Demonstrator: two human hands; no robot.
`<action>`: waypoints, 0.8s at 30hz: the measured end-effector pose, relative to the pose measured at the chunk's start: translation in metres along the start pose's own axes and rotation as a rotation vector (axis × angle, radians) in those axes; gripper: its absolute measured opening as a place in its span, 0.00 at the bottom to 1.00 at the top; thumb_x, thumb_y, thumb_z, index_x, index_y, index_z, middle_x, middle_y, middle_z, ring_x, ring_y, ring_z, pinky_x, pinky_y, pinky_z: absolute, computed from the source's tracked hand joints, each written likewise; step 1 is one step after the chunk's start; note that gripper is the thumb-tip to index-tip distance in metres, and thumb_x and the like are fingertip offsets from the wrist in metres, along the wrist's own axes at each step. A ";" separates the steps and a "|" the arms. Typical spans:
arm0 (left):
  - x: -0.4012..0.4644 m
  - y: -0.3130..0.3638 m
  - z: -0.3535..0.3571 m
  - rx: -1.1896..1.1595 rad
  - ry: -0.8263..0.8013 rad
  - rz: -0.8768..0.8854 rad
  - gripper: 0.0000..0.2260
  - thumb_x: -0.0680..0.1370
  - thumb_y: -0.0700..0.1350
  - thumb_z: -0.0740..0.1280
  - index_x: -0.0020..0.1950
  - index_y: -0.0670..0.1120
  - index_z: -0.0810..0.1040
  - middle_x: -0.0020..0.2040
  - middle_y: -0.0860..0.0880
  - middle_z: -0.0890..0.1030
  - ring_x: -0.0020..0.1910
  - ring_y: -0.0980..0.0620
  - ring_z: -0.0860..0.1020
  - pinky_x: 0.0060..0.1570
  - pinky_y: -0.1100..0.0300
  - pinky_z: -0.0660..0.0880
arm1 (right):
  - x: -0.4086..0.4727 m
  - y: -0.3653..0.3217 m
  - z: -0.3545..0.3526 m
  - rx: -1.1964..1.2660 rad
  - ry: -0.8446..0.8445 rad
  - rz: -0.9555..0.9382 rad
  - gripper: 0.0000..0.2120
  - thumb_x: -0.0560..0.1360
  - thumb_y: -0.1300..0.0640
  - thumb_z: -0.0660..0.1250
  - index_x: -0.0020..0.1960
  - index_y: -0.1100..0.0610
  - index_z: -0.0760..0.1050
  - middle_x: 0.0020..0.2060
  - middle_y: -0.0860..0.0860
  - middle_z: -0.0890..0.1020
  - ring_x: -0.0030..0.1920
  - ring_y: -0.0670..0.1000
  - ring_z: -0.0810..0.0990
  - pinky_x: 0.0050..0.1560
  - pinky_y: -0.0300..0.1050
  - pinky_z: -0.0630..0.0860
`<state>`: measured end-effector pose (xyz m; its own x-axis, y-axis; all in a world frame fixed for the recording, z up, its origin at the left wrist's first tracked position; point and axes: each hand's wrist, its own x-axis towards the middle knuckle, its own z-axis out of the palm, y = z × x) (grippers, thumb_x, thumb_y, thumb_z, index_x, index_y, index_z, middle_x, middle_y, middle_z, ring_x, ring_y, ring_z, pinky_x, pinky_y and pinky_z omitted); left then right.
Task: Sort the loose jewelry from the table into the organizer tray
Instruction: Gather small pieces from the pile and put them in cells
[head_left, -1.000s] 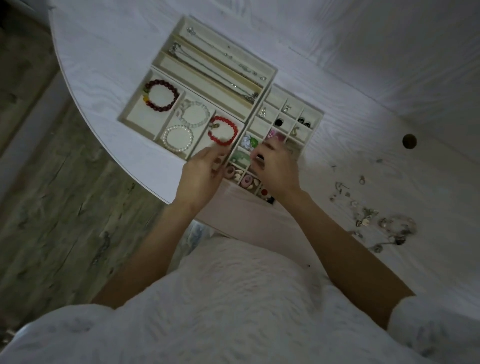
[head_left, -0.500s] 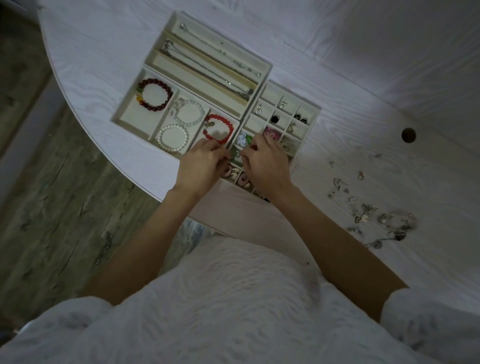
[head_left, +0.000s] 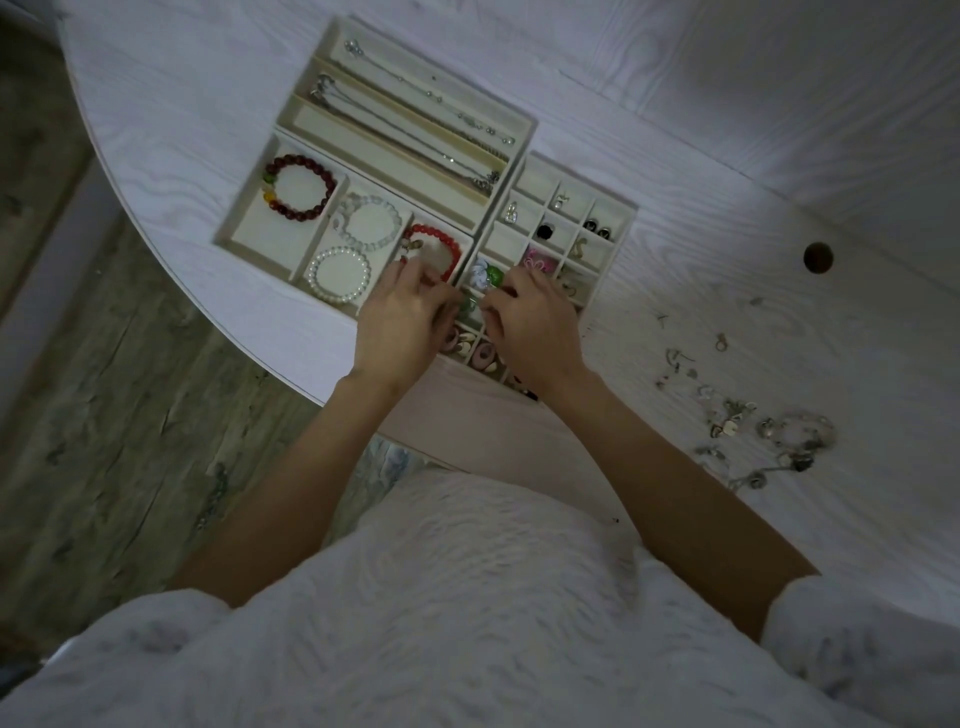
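Observation:
A cream organizer tray (head_left: 291, 122) lies on the white table (head_left: 727, 171). Its long slots hold chains, its square bays hold a dark red bracelet (head_left: 300, 187), two white bead bracelets and a bright red bracelet (head_left: 434, 248). Small cells at the right hold earrings and coloured pieces. My left hand (head_left: 402, 325) and my right hand (head_left: 535, 325) hover together over the small cells at the tray's near edge, fingertips pinched close around a small green piece (head_left: 469, 306). Whether either hand holds it is hidden. Loose jewelry (head_left: 753, 421) lies scattered to the right.
A round cable hole (head_left: 818, 256) sits in the table at the right. The curved table edge (head_left: 171, 260) runs down the left, with wood-pattern floor (head_left: 104, 415) beyond. My white top fills the bottom of the view.
Both hands have drawn closer together over the small cells, fingertips now nearly touching. The tray and loose pile have not moved on the table.

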<state>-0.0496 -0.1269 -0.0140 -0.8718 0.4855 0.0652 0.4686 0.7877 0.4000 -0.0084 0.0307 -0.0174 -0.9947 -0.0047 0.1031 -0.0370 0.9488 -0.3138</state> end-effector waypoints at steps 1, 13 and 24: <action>0.000 0.000 0.002 0.044 -0.010 0.028 0.06 0.75 0.44 0.67 0.46 0.45 0.84 0.46 0.43 0.77 0.46 0.42 0.75 0.38 0.53 0.74 | 0.000 -0.001 -0.001 -0.002 -0.012 -0.007 0.05 0.71 0.62 0.68 0.38 0.61 0.80 0.34 0.56 0.76 0.37 0.56 0.74 0.37 0.46 0.71; -0.009 -0.005 0.006 0.058 0.000 0.077 0.07 0.75 0.44 0.67 0.50 0.46 0.83 0.49 0.45 0.77 0.48 0.44 0.72 0.44 0.52 0.70 | -0.003 0.001 0.000 -0.121 -0.027 -0.130 0.09 0.73 0.61 0.65 0.34 0.60 0.79 0.35 0.55 0.76 0.38 0.56 0.73 0.41 0.46 0.66; -0.014 0.024 0.010 0.003 -0.013 0.096 0.11 0.73 0.49 0.65 0.49 0.44 0.81 0.46 0.45 0.80 0.46 0.43 0.75 0.41 0.54 0.71 | -0.021 0.018 -0.038 0.278 -0.184 0.084 0.08 0.77 0.59 0.63 0.50 0.58 0.79 0.47 0.54 0.76 0.46 0.50 0.72 0.42 0.40 0.65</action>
<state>-0.0244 -0.1114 -0.0145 -0.8211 0.5635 0.0910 0.5501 0.7386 0.3898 0.0152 0.0603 0.0105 -0.9951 -0.0115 -0.0980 0.0458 0.8257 -0.5622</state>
